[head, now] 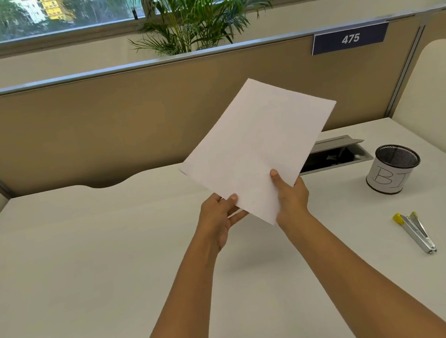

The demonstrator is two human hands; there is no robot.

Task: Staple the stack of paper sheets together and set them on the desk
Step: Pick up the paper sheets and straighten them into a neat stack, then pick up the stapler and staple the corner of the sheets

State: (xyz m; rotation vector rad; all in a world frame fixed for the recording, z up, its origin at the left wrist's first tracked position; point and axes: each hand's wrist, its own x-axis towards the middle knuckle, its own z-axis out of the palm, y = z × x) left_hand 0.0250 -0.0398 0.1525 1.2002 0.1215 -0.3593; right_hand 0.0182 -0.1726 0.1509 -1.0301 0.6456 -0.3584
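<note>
**Both hands holding the paper above the desk**

Two bare forearms are reaching in from the bottom edge, meeting at the near corner of the paper stack (pixel 259 145).

Far right on the white desk (pixel 84 265), a black mesh cup (pixel 391 170) is standing upright, wrapped in a white label with hand-drawn letters; only dark mesh is showing inside it. Behind it, a grey hatch (pixel 334 154) set into the desk is standing open with its lid tilted back, and its dark inside is too dim to read.

The left hand (pixel 221 216) is pinching the near left edge of the sheets, thumb on top, the other fingers lying fairly straight underneath. The right hand (pixel 290 201) is gripping the near right edge, thumb pressing flat on the top sheet and fingers hidden below. The stack is hanging in the air, angled up and away to the right, casting a shadow on the desk beneath.

A silver stapler (pixel 415 231) with yellow tips is lying near the right edge, well apart from both hands.

A tan partition (pixel 91 131) is closing off the back, carrying a blue plate (pixel 350 39) reading 475, with a palm (pixel 195 11) rising behind it.
</note>
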